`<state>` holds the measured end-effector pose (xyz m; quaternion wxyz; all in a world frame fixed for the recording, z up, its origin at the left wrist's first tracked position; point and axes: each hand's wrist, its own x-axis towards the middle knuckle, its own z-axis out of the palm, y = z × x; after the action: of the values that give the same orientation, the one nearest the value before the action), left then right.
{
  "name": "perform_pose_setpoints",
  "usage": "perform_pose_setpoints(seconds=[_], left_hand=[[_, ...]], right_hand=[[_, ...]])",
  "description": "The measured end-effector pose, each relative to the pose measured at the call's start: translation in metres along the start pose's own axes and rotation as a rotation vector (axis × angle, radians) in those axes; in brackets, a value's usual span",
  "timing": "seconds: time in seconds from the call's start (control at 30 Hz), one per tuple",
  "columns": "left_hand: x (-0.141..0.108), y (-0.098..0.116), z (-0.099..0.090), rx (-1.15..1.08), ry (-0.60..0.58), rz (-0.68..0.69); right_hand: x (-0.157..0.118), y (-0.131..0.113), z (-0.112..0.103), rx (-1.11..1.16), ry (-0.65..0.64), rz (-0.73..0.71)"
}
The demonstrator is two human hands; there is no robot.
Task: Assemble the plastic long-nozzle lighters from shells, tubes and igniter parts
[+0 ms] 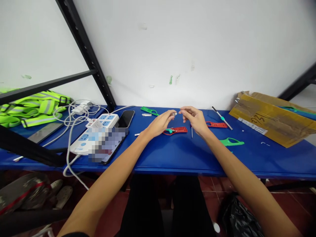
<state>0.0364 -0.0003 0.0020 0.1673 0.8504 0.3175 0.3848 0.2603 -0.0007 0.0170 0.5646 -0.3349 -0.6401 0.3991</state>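
Above the blue table (168, 158), my left hand (161, 122) pinches a small shiny metal piece (174, 114) at its fingertips. My right hand (194, 118) is just to the right, its thumb and fingers drawn together close to that piece; whether it holds something is too small to tell. Below the hands lies a red plastic handle part (181, 130) with a green bit at its left end. A thin metal rod (192, 132) rests under my right hand. Another red part (218, 124) lies to the right, and a green part (149, 110) sits behind my left hand.
Left on the table are a power strip (106, 121), two phones and white cables. A cardboard box (271, 118) stands at the right, with a green handle piece (230, 142) and a screwdriver-like tool (222, 118) nearer. Black shelf posts (91, 56) rise at the left.
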Motion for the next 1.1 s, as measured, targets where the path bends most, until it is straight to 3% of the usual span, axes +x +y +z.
perform_pose_setpoints(seconds=[0.2, 0.4, 0.6, 0.83, 1.1], left_hand=[[-0.001, 0.001, -0.004, 0.053, 0.023, 0.023], [-0.002, 0.005, -0.002, 0.063, 0.001, 0.011], [-0.002, 0.008, -0.003, 0.036, 0.01, 0.003], [-0.002, 0.009, -0.004, 0.058, 0.026, 0.043], [-0.001, 0.008, -0.005, 0.113, 0.014, 0.075]], right_hand=[[-0.001, 0.002, 0.004, 0.036, -0.082, 0.016], [-0.001, 0.004, 0.004, 0.078, -0.067, 0.041], [-0.003, -0.001, 0.004, -0.081, -0.02, -0.056], [-0.003, -0.004, 0.002, 0.019, -0.041, -0.002], [-0.005, -0.011, -0.001, -0.059, -0.049, 0.001]])
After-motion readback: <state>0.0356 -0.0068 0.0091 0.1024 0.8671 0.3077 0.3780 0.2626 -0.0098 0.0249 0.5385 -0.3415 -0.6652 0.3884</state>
